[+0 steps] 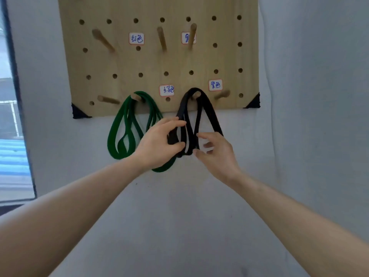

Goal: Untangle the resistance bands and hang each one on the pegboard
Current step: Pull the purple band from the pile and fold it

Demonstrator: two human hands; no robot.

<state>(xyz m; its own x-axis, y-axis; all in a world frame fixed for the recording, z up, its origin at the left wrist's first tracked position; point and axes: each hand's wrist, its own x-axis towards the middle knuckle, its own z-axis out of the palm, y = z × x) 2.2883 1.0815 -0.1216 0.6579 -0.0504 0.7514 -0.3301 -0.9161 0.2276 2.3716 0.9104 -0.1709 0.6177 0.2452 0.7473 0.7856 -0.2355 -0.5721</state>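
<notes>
My left grip (159,142) curls thumb and fingers round the left loops of the black band (211,114), I judge to steady them so they settle flat. My right grip (215,154) is loosely spread at the lower loops, holding nothing. The band drapes over a peg (196,94). The green band (117,118) hangs beside it, both low on the pegboard (119,62).

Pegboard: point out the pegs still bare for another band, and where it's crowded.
Bare: upper-left peg, upper-middle peg, upper-right peg, the bottom-left peg left of the green band, and the bottom-right peg right of the black band. Crowded: the bottom middle, where both bands hang on neighbouring pegs and the left hand and right hand meet at the black loops.
</notes>
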